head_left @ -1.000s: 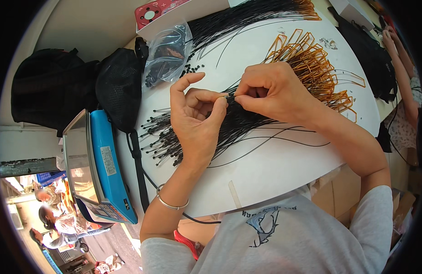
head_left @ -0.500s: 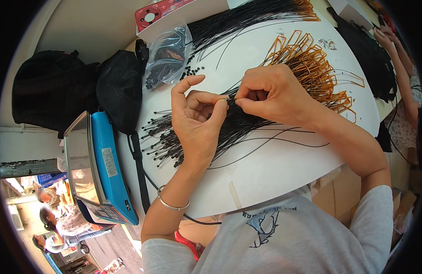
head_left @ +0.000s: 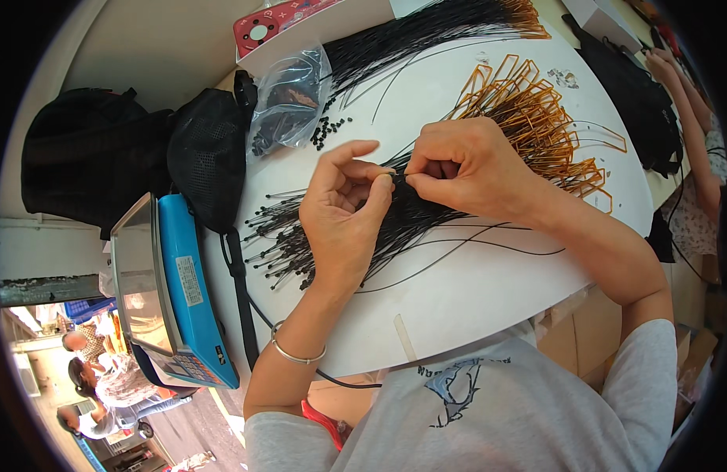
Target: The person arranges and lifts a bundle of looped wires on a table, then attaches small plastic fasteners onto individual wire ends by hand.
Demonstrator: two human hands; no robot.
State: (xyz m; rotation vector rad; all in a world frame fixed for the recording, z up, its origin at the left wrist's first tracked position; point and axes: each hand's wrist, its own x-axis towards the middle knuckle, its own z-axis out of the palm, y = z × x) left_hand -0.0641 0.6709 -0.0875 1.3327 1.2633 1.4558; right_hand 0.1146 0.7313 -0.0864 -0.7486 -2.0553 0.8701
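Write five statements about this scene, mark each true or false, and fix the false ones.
1. The left hand and right hand pinch at a small dark piece above the black cords. True.
2. The orange loops are at the left end of those cords. False: the orange loops are at the right end.
3. A bracelet circles the right wrist. False: the bracelet is on the left wrist.
4. The clear plastic bag lies beside some loose black bits. True.
5. The scale has a blue body. True.
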